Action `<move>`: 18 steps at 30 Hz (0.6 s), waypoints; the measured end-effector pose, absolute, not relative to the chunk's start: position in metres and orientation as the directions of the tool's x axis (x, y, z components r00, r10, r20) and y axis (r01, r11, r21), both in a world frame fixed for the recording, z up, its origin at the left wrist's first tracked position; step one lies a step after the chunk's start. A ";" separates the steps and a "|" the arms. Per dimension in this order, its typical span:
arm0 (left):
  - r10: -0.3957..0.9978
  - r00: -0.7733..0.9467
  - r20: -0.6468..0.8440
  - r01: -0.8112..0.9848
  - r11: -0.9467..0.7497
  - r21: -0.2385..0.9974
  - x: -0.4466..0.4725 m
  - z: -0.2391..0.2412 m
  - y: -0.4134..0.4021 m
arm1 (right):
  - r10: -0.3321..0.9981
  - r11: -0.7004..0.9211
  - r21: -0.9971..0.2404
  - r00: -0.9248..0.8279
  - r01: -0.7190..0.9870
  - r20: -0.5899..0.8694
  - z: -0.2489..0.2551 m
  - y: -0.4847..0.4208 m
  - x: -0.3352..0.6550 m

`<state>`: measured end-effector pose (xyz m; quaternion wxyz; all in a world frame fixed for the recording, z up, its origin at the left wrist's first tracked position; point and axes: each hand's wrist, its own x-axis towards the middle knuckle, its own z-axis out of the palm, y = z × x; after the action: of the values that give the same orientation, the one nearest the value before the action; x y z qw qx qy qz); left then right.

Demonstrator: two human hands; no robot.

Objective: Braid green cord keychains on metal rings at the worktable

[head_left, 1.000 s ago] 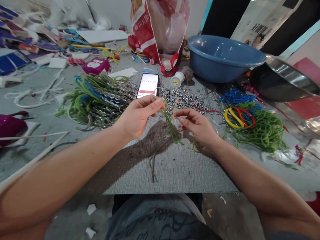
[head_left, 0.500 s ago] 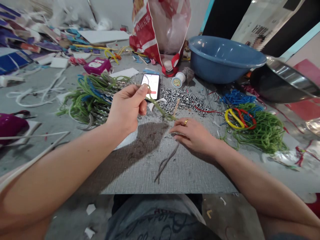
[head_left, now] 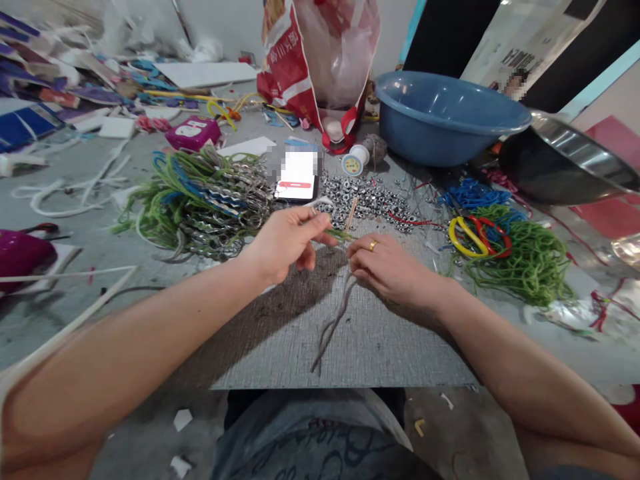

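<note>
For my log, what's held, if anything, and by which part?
Left hand: thin green string, apparently pinched beside the stretch between the hands; end or middle unclear. Right hand: hold hidden.

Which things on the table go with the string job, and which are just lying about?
Likely for the job:
green cord between the left hand and right hand
gray cord nearby
green cord pile
perhaps the small metal pieces

Seemingly just lying about:
blue basin
phone
red bag

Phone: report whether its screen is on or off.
On: the phone glows white, with a red bar near its lower edge.
</note>
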<state>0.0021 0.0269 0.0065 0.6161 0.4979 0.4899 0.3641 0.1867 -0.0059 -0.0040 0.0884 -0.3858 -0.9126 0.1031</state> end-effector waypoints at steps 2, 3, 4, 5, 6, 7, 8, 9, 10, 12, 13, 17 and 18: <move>0.872 0.349 -0.344 0.093 0.333 0.938 0.005 0.006 0.021 | 0.764 0.637 -0.339 -0.623 0.692 0.164 0.000 -0.010 0.183; 0.833 0.391 -0.391 0.102 0.383 0.918 0.007 0.005 0.019 | 0.791 0.603 -0.398 -0.582 0.691 0.188 0.002 -0.012 0.181; 0.796 0.430 -0.426 0.099 0.428 0.898 0.008 0.005 0.016 | 0.818 0.562 -0.471 -0.540 0.680 0.198 0.003 -0.014 0.180; 0.761 0.467 -0.451 0.087 0.467 0.880 0.009 0.005 0.015 | 0.844 0.516 -0.552 -0.497 0.655 0.200 0.003 -0.015 0.180; 0.732 0.499 -0.465 0.073 0.499 0.864 0.010 0.005 0.013 | 0.866 0.472 -0.633 -0.458 0.614 0.201 0.003 -0.015 0.180; 0.711 0.522 -0.472 0.059 0.521 0.851 0.010 0.005 0.013 | 0.884 0.428 -0.708 -0.423 0.561 0.199 0.003 -0.015 0.180; 0.699 0.538 -0.472 0.045 0.535 0.844 0.010 0.006 0.013 | 0.898 0.387 -0.775 -0.394 0.500 0.195 0.003 -0.014 0.181; 0.695 0.548 -0.466 0.030 0.541 0.841 0.010 0.006 0.014 | 0.909 0.349 -0.830 -0.372 0.435 0.187 0.002 -0.012 0.183; 0.698 0.551 -0.457 0.014 0.540 0.842 0.009 0.007 0.015 | 0.917 0.312 -0.874 -0.359 0.371 0.175 0.002 -0.010 0.184; 0.725 0.540 -0.428 -0.023 0.521 0.853 0.008 0.009 0.018 | 0.924 0.236 -0.935 -0.359 0.264 0.132 0.002 -0.007 0.187; 0.743 0.527 -0.412 -0.043 0.508 0.860 0.008 0.010 0.019 | 0.927 0.200 -0.953 -0.359 0.227 0.109 0.003 -0.005 0.188; 0.787 0.481 -0.387 -0.094 0.485 0.869 0.007 0.007 0.019 | 0.930 0.161 -0.973 -0.355 0.164 0.094 0.006 -0.004 0.189; 0.787 0.487 -0.378 -0.107 0.483 0.869 0.008 0.005 0.018 | 0.927 0.174 -0.972 -0.359 0.158 0.108 0.007 -0.005 0.188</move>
<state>0.0080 0.0177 0.0053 0.7566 0.4137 0.4113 0.2954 0.1880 -0.0050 0.0066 0.3891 -0.4109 -0.6600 0.4941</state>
